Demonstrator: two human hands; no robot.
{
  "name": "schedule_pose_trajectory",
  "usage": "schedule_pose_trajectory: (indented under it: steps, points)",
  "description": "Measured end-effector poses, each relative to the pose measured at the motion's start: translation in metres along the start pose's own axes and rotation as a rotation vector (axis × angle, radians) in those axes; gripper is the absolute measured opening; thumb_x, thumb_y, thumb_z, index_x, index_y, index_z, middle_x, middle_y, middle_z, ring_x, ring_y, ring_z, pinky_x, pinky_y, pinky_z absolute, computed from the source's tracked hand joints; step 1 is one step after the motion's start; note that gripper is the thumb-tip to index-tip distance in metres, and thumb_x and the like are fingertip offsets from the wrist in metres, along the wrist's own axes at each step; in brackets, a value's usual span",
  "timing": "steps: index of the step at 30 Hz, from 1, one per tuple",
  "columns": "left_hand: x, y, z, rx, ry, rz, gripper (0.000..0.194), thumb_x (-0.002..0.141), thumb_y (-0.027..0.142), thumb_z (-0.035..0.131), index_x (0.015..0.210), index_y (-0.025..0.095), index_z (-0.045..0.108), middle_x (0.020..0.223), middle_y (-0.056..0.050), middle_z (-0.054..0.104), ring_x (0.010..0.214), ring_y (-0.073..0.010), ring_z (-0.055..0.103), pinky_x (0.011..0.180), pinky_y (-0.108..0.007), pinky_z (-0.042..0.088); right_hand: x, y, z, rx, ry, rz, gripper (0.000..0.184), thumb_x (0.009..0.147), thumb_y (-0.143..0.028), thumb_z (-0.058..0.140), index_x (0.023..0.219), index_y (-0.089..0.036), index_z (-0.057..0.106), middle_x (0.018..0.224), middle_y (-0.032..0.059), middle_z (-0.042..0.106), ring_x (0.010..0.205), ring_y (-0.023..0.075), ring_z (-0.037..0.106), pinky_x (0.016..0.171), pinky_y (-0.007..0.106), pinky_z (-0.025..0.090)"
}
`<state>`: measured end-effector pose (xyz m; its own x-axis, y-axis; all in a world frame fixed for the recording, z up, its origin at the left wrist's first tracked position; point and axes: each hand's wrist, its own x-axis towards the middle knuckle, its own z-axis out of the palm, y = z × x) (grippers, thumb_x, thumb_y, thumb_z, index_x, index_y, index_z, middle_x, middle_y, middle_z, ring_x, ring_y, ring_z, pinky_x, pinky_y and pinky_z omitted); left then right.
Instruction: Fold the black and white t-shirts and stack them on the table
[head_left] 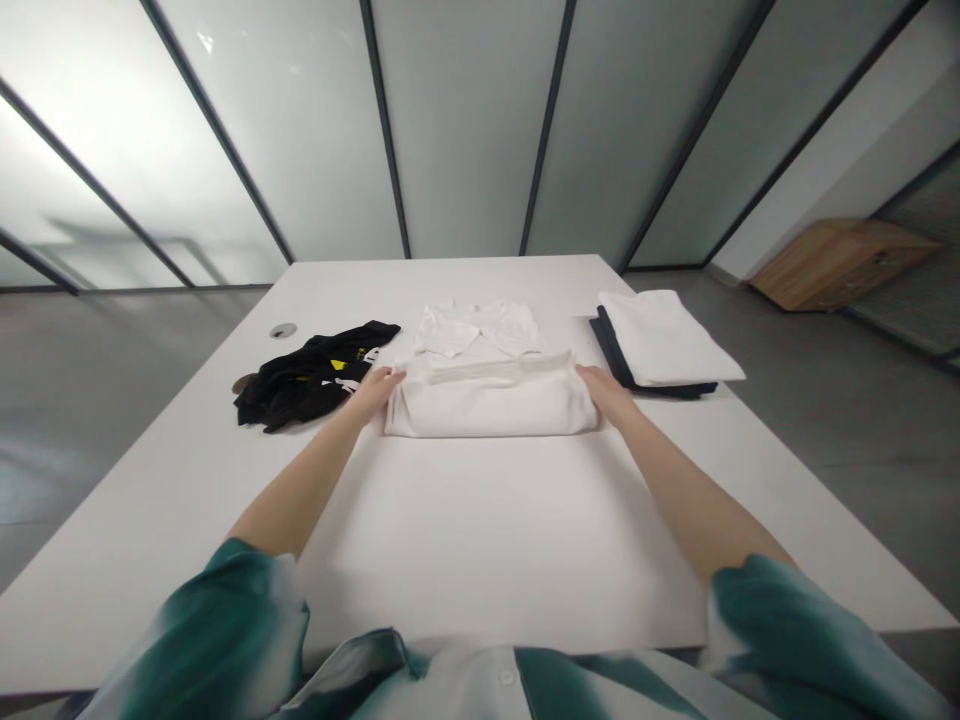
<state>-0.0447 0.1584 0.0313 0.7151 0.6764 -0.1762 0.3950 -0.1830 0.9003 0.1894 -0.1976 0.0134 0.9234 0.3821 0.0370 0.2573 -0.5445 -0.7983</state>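
A white collared shirt [491,405] lies in front of me on the table, its lower part folded up toward the collar [480,325] at the far end. My left hand [377,388] is closed on the left edge of the folded part, thumb on top. At the opposite edge, my right hand [604,392] grips the cloth the same way, its fingertips partly hidden by the fabric. Left of my left hand sits a crumpled black garment [307,378] with yellow and white prints.
On the right of the white table [480,540], a folded white garment [664,335] rests on a folded dark one [615,350]. A round grommet [283,330] is at the far left. Frosted glass panels [465,130] stand behind, and a wooden cabinet [832,265] is at the right.
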Motion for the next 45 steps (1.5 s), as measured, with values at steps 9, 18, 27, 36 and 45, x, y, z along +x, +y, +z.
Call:
schedule_pose_trajectory:
  steps: [9, 18, 27, 36, 45]
  points:
    - [-0.014, -0.025, 0.020, 0.839, -0.090, 0.644, 0.040, 0.090, 0.029, 0.047, 0.125, 0.017, 0.062, 0.111, -0.013, 0.066, 0.109, -0.0289, 0.061, 0.098, -0.043, 0.047, -0.029, 0.007, 0.024, -0.712, -0.046, -0.471, 0.032, 0.094, -0.025, 0.048, 0.115, -0.017, 0.070, 0.113, 0.0151, 0.067, 0.102, 0.0278, 0.061, 0.092, 0.038, 0.047]
    - [-0.071, -0.023, -0.001, 0.887, -0.204, 0.627, 0.035, 0.088, 0.042, 0.050, 0.108, 0.023, 0.072, 0.101, -0.011, 0.070, 0.099, -0.0285, 0.064, 0.091, -0.040, 0.049, -0.084, 0.019, -0.003, -0.674, -0.127, -0.496, 0.027, 0.091, -0.030, 0.051, 0.103, -0.022, 0.074, 0.107, 0.0111, 0.070, 0.097, 0.0252, 0.066, 0.088, 0.037, 0.052]
    - [-0.076, 0.003, -0.029, 0.408, -0.103, 0.744, 0.029, 0.087, 0.043, 0.054, 0.079, 0.022, 0.073, 0.078, -0.006, 0.073, 0.077, -0.0214, 0.067, 0.083, -0.035, 0.049, -0.092, 0.007, -0.043, -0.332, 0.088, -0.719, 0.023, 0.088, -0.037, 0.054, 0.080, -0.027, 0.074, 0.082, 0.0078, 0.073, 0.080, 0.0256, 0.068, 0.079, 0.042, 0.053]
    - [0.003, 0.048, -0.019, -0.011, 0.433, 0.739, 0.033, 0.085, 0.044, 0.052, 0.064, 0.020, 0.061, 0.061, 0.000, 0.058, 0.065, -0.0162, 0.057, 0.068, -0.028, 0.047, -0.008, -0.027, -0.044, -0.187, 0.572, -0.587, 0.029, 0.084, -0.039, 0.051, 0.093, -0.024, 0.075, 0.097, 0.0138, 0.068, 0.109, 0.0358, 0.060, 0.099, 0.053, 0.045]
    - [0.079, 0.030, 0.027, 0.626, 0.143, 0.280, 0.044, 0.081, 0.038, 0.061, 0.118, 0.014, 0.063, 0.138, -0.019, 0.059, 0.132, -0.0329, 0.050, 0.108, -0.041, 0.039, 0.071, -0.033, 0.020, -0.720, -0.072, -0.233, 0.050, 0.090, -0.040, 0.051, 0.133, -0.014, 0.058, 0.139, 0.0205, 0.055, 0.127, 0.0370, 0.050, 0.103, 0.052, 0.040]
